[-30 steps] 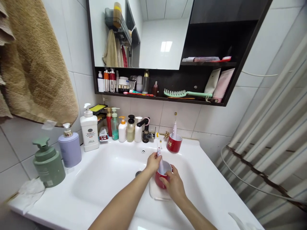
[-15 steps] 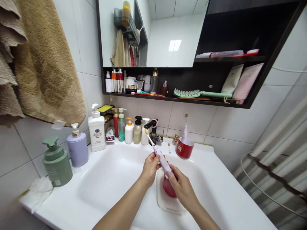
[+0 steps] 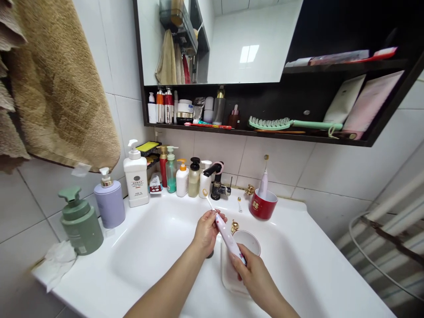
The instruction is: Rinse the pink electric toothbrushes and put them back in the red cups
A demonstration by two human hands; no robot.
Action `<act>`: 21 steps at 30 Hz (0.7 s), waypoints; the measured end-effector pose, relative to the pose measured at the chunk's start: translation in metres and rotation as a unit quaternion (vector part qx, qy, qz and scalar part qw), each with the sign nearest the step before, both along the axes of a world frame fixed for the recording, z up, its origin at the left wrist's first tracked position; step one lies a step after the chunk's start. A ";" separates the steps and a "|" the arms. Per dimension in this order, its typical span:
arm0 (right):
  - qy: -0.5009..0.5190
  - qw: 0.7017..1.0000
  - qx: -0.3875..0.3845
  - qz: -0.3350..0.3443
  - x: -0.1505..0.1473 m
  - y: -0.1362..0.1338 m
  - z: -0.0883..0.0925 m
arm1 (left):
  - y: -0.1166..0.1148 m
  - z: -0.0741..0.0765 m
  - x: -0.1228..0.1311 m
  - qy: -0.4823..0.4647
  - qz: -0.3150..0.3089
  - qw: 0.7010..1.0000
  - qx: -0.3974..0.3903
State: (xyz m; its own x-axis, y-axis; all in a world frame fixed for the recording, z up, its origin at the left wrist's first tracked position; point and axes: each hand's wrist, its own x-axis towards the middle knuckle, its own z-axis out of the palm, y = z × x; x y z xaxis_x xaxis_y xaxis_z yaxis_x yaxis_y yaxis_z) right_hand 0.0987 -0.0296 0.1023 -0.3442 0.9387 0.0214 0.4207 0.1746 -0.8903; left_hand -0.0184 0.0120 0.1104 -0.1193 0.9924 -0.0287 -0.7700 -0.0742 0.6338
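A pale electric toothbrush point(image 3: 225, 234) is held at a slant over the sink, its brush head up and to the left. My left hand point(image 3: 206, 229) has its fingers closed on the neck end. Lower down, my right hand point(image 3: 250, 267) grips the bottom of the handle. Just behind that hand a round cup point(image 3: 247, 242) stands in a clear tray point(image 3: 228, 276) inside the basin. On the rim at the back right, a red cup point(image 3: 263, 205) holds another electric toothbrush point(image 3: 264, 183). A small brush head point(image 3: 240, 204) lies beside it.
The black faucet point(image 3: 217, 183) rises behind the sink point(image 3: 142, 247). Several pump bottles line the back and left rim, among them a green one point(image 3: 81, 227) and a purple one point(image 3: 110, 203). A dark shelf point(image 3: 198, 128) overhangs the back. A brown towel point(image 3: 66, 88) hangs at the left.
The toothbrush and my right hand have shifted slightly down and right in view, and more of the cup behind them shows. The surroundings shift because the camera view has changed.
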 end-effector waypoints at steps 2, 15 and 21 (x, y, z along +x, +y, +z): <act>-0.003 1.000 -0.013 0.007 0.000 -0.001 0.001 | 0.000 -0.001 0.001 -0.021 0.001 1.000 -0.005; 0.026 0.999 -0.029 0.002 -0.007 -0.010 -0.001 | -0.002 0.005 0.003 -0.074 -0.008 0.997 0.010; 0.048 0.996 -0.070 -0.004 -0.009 -0.012 -0.002 | -0.003 0.006 0.006 -0.078 -0.011 0.997 0.000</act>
